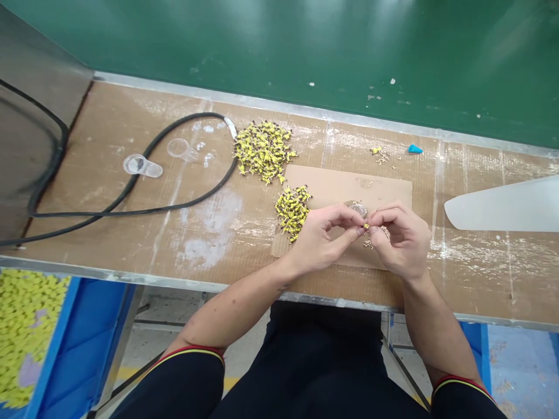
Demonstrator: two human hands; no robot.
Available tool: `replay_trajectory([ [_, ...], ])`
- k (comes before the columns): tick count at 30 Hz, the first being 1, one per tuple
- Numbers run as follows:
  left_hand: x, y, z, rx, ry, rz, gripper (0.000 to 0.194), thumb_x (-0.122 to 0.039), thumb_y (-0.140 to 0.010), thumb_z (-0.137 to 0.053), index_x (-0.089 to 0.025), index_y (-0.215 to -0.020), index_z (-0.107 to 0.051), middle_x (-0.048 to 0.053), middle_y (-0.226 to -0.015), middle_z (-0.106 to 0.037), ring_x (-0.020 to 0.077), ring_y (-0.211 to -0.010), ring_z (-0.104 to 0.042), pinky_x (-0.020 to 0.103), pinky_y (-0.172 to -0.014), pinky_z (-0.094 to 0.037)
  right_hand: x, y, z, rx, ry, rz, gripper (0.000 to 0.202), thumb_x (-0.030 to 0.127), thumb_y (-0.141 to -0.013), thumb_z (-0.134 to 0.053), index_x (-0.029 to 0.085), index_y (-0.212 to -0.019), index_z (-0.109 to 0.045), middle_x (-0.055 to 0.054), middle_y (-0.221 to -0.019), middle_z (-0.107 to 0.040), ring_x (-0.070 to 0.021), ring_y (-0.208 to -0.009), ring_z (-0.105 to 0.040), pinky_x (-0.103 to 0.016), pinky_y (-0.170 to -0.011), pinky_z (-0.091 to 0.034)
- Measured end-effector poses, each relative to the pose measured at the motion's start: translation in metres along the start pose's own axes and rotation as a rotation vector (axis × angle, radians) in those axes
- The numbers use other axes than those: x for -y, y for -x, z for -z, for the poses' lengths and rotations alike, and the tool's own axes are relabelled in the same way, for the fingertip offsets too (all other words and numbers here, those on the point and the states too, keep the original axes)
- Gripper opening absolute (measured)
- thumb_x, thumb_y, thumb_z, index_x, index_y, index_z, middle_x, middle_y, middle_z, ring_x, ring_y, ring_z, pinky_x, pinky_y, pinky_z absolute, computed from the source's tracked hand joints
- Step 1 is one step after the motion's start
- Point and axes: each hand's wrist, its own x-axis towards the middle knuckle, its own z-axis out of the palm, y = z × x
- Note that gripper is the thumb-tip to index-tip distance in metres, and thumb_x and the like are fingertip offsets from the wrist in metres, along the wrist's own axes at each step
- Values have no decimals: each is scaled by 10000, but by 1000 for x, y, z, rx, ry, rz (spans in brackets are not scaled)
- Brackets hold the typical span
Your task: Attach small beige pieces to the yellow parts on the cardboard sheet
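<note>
My left hand and my right hand meet over a cardboard sheet, thumbs and forefingers closed. Between the fingertips sits a small yellow figure, mostly hidden. My left hand pinches it; what exactly my right fingertips hold against it is too small to make out. Just behind the hands lies a round clear dish. Tiny pale pieces are scattered under my right hand. Left of my left hand is a pile of small yellow figures with dark ends.
A larger pile of yellow figures lies farther back. A black cable loops leftward, near two clear plastic scoops. Back right are a blue cone-shaped piece and a white panel. A blue crate of yellow pieces stands below left.
</note>
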Motion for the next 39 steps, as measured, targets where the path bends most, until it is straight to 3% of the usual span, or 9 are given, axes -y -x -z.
replay_trajectory([
  [6, 1, 1, 1, -59, -373, -317, 136, -46, -914, -670, -175, -940, -704, 27, -859, -754, 115, -788, -730, 220, -754, -609, 5, -3, 0, 20, 56, -1, 155, 84, -828, -606, 233, -807, -643, -5, -779, -693, -158, -707, -677, -298, -610, -544],
  [10, 5, 2, 1, -72, -431, -391, 147, -44, -914, -677, -185, -952, -699, 30, -884, -763, 122, -813, -753, 217, -758, -628, 6, -3, -1, 24, 65, -6, 157, 75, -822, -605, 227, -800, -636, -3, -777, -687, -152, -704, -675, -293, -620, -544],
  [19, 2, 1, 2, -60, -362, -368, 157, -21, -891, -710, -171, -940, -716, 37, -881, -780, 115, -813, -765, 204, -772, -636, 4, -2, 1, 20, -8, -18, 153, 81, -827, -616, 231, -812, -641, 6, -771, -679, -156, -711, -670, -301, -632, -536],
  [32, 8, 6, 1, -108, -499, -533, 184, -31, -872, -710, -195, -952, -697, 37, -887, -782, 139, -826, -774, 217, -758, -647, -1, 5, -7, 19, -98, -47, 150, 96, -834, -612, 244, -817, -590, -3, -802, -639, -171, -751, -650, -336, -673, -540],
  [39, -2, 2, -1, -70, -303, -318, 107, -72, -891, -710, -178, -896, -718, 41, -850, -795, 128, -762, -765, 218, -721, -633, -1, 7, -6, 46, -160, -74, 102, 148, -873, -604, 250, -884, -604, -5, -783, -633, -174, -738, -632, -333, -638, -534],
])
